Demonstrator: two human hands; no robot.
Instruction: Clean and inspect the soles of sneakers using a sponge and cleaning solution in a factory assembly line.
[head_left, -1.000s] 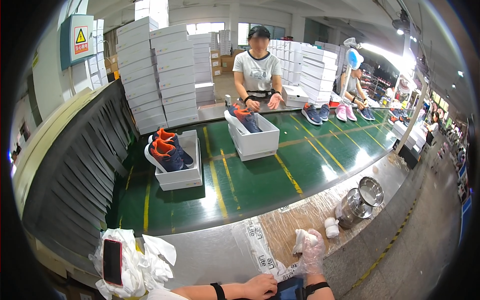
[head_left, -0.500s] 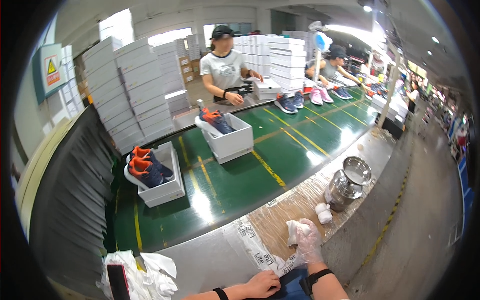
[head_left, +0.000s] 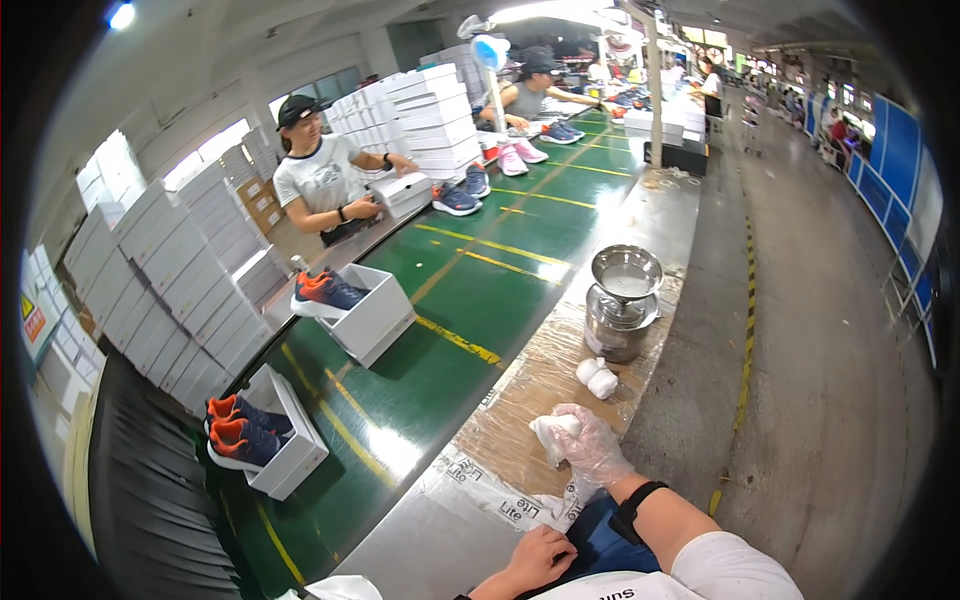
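My right hand, in a thin clear glove, is closed around a white wad of cloth and presses it to the taped brown paper on the steel bench. The wad sits at about ten o'clock from my wrist, which wears a black band. My left hand is bare, at seven o'clock from the right one, fingers curled on the edge of a dark blue shoe lying against my body; I cannot tell how firm that hold is.

At one o'clock from the wad lie two small white balls, and just beyond them stands a metal can topped by a shallow dish of pale liquid.

Judging by this, the wad is in hand but not on the shoe, so the wiping looks not yet begun on this one.

Across the bench runs the green belt. At ten o'clock an open white box carries a pair of blue and orange shoes; at eight o'clock another box holds a similar pair. On the far side a person in a cap handles a box beside tall stacks of white boxes.
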